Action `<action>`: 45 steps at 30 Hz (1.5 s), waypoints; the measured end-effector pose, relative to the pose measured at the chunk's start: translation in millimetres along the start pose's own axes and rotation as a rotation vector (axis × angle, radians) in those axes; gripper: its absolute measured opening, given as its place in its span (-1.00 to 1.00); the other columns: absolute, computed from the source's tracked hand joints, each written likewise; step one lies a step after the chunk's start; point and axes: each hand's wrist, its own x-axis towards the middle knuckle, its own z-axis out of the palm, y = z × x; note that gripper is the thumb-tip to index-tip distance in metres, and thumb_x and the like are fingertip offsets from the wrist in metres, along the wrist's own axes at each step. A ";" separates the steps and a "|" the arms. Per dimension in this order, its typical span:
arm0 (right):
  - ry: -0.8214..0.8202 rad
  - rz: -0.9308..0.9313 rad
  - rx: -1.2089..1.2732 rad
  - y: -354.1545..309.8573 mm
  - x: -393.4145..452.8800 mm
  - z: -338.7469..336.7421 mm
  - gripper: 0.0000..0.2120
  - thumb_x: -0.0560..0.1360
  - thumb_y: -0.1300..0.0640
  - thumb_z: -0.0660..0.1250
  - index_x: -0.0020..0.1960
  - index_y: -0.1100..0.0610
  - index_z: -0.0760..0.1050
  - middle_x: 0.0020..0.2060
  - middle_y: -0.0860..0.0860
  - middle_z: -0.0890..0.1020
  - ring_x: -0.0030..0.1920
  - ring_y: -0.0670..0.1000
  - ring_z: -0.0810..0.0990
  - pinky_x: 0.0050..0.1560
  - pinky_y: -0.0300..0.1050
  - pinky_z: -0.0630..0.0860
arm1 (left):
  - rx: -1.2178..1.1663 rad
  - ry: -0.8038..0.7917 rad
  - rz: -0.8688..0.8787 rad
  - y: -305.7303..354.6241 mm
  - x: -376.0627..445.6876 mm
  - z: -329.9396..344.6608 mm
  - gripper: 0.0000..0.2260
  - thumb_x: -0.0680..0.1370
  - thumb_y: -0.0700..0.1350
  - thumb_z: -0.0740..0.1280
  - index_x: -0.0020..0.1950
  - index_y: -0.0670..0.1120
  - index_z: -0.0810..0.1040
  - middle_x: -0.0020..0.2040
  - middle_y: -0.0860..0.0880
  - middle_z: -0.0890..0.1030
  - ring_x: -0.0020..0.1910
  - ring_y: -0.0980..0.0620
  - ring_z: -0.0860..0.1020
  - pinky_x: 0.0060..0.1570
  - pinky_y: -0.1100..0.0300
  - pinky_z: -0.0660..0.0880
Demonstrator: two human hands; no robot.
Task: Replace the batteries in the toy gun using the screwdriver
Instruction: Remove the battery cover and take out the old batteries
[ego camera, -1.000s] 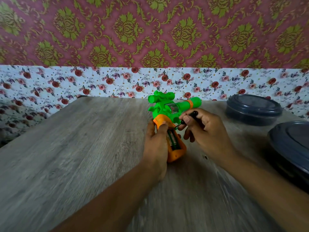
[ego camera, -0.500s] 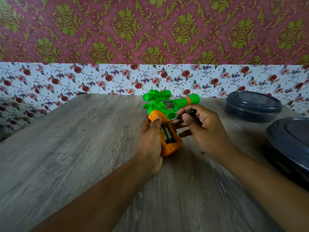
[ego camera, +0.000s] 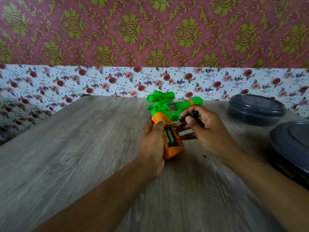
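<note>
A green toy gun (ego camera: 164,106) with an orange grip lies on the wooden table (ego camera: 83,148), its barrel pointing right. My left hand (ego camera: 153,141) grips the orange grip from the left, thumb on its top. The battery compartment is uncovered and shows batteries (ego camera: 169,137) with green and red labels. My right hand (ego camera: 204,129) pinches a small black-handled screwdriver (ego camera: 189,116); its tip points left at the top edge of the compartment.
Two dark round lidded containers stand at the right: one at the back (ego camera: 255,108), a larger one (ego camera: 292,146) nearer, close to my right forearm. A tiny dark speck (ego camera: 204,155) lies on the table under my right wrist. A floral wall runs behind the table.
Both hands and the gun shifted slightly left. The screwdriver tip has come down toward the top of the compartment. Both grips are unchanged.
</note>
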 end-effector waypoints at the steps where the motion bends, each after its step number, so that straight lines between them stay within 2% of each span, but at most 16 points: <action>1: -0.009 -0.022 -0.043 -0.3 -0.3 -0.4 -0.85 0.56 0.30 0.15 -0.07 0.12 0.45 -0.21 0.06 0.63 -0.15 0.00 0.65 -0.21 -0.15 0.63 | 0.004 -0.002 0.001 -0.2 0.4 0.0 -0.76 0.62 -0.08 0.16 0.27 0.05 0.45 0.11 -0.16 0.61 0.00 -0.14 0.61 -0.10 -0.02 0.56; 6: -0.085 -0.106 -0.182 -2.9 -1.7 -2.5 -0.82 0.55 0.31 0.15 -0.07 0.08 0.45 -0.17 0.01 0.63 -0.12 -0.04 0.64 -0.09 -0.12 0.62 | 0.016 0.016 0.010 -0.9 2.9 -1.3 -0.75 0.62 -0.08 0.15 0.27 -0.03 0.45 0.02 -0.16 0.59 -0.19 -0.03 0.59 -0.24 0.08 0.55; 8: -0.099 -0.096 -0.179 -3.6 -1.2 -3.0 -0.81 0.56 0.32 0.14 -0.07 0.08 0.46 -0.16 0.02 0.63 -0.11 -0.04 0.64 -0.05 -0.16 0.61 | 0.009 0.019 -0.004 0.2 2.2 -0.9 -0.77 0.62 -0.08 0.14 0.24 -0.02 0.46 0.05 -0.15 0.60 -0.18 -0.02 0.60 -0.24 0.09 0.55; 11: -0.063 -0.005 -0.056 -2.4 0.3 -3.2 -0.81 0.57 0.32 0.12 -0.07 0.13 0.47 -0.17 0.06 0.64 -0.11 0.00 0.65 -0.05 -0.14 0.60 | -0.020 0.007 -0.027 1.6 1.4 -1.1 -0.85 0.62 -0.07 0.14 0.10 0.07 0.49 0.04 -0.12 0.60 -0.15 -0.02 0.61 -0.24 0.09 0.56; 14: 0.007 0.065 0.125 -1.4 2.2 -4.8 -0.83 0.58 0.31 0.10 -0.03 0.21 0.47 -0.20 0.12 0.65 -0.14 0.03 0.67 -0.07 -0.09 0.62 | -0.045 0.008 -0.041 2.2 1.9 -2.6 -0.77 0.62 -0.06 0.15 0.26 0.05 0.43 0.01 -0.13 0.60 -0.17 -0.03 0.60 -0.29 0.13 0.58; 16: 0.025 0.074 0.256 -2.4 3.2 -7.6 -0.83 0.58 0.30 0.09 -0.04 0.24 0.46 -0.21 0.16 0.64 -0.16 0.06 0.68 -0.06 -0.06 0.62 | -0.057 0.006 -0.055 2.7 2.3 -3.2 -0.70 0.62 -0.06 0.16 0.36 0.04 0.37 0.06 -0.16 0.59 -0.15 -0.04 0.60 -0.28 0.13 0.59; 20: 0.006 0.076 0.463 -5.2 4.2 -13.0 -0.83 0.57 0.28 0.08 -0.06 0.23 0.45 -0.20 0.19 0.64 -0.12 0.13 0.67 -0.03 -0.03 0.62 | -0.088 0.003 -0.070 4.1 1.0 -2.7 -0.71 0.62 -0.06 0.16 0.35 0.04 0.36 0.12 -0.17 0.59 -0.15 -0.04 0.61 -0.26 0.13 0.60; 26: -0.031 0.082 0.467 -4.0 3.5 -15.2 -0.83 0.57 0.29 0.08 -0.06 0.22 0.45 -0.17 0.18 0.62 -0.13 0.09 0.67 -0.01 -0.04 0.62 | -0.087 -0.004 -0.059 3.5 -0.3 -2.3 -0.68 0.62 -0.06 0.16 0.37 0.01 0.37 0.09 -0.18 0.60 -0.17 -0.03 0.60 -0.30 0.15 0.59; 32: -0.037 0.082 0.503 -4.2 4.1 -15.9 -0.84 0.56 0.29 0.09 -0.03 0.21 0.45 -0.33 0.10 0.64 -0.33 0.03 0.65 -0.26 -0.12 0.61 | -0.089 -0.007 -0.052 3.9 -1.3 -1.5 -0.70 0.62 -0.08 0.16 0.35 0.02 0.38 0.01 -0.14 0.60 -0.17 -0.04 0.59 -0.20 0.09 0.55; 35: -0.026 0.076 0.533 -4.1 4.5 -16.9 -0.88 0.49 0.25 0.17 -0.04 0.22 0.46 -0.37 0.07 0.62 -0.35 0.00 0.61 -0.31 -0.16 0.59 | -0.087 -0.004 -0.053 4.3 -1.5 -1.5 -0.71 0.62 -0.07 0.16 0.34 0.02 0.38 -0.03 -0.14 0.60 -0.16 -0.05 0.59 -0.21 0.08 0.56; 38: 0.028 0.065 0.532 -3.3 5.0 -16.8 -0.83 0.37 0.21 0.26 -0.06 0.23 0.50 -0.43 0.03 0.59 -0.38 -0.04 0.56 -0.36 -0.21 0.54 | -0.090 -0.010 -0.059 4.3 -1.2 -1.3 -0.71 0.62 -0.07 0.15 0.35 0.02 0.38 -0.04 -0.13 0.61 -0.15 -0.05 0.59 -0.21 0.08 0.57; 42: 0.098 0.054 0.519 -2.6 5.5 -16.0 -0.82 0.34 0.17 0.31 -0.10 0.23 0.55 -0.49 -0.03 0.51 -0.41 -0.10 0.45 -0.43 -0.28 0.43 | -0.094 -0.007 -0.060 4.1 -0.8 -1.5 -0.70 0.62 -0.09 0.15 0.36 0.04 0.37 -0.04 -0.12 0.61 -0.17 -0.05 0.59 -0.28 0.13 0.58; 45: 0.062 0.043 0.462 -4.3 4.4 -13.2 -0.80 0.34 0.15 0.30 -0.08 0.20 0.56 -0.46 -0.10 0.53 -0.39 -0.11 0.39 -0.43 -0.29 0.41 | -0.079 -0.016 -0.053 3.5 -0.2 -2.0 -0.67 0.62 -0.10 0.15 0.39 0.04 0.35 -0.03 -0.12 0.61 -0.16 -0.05 0.59 -0.26 0.11 0.59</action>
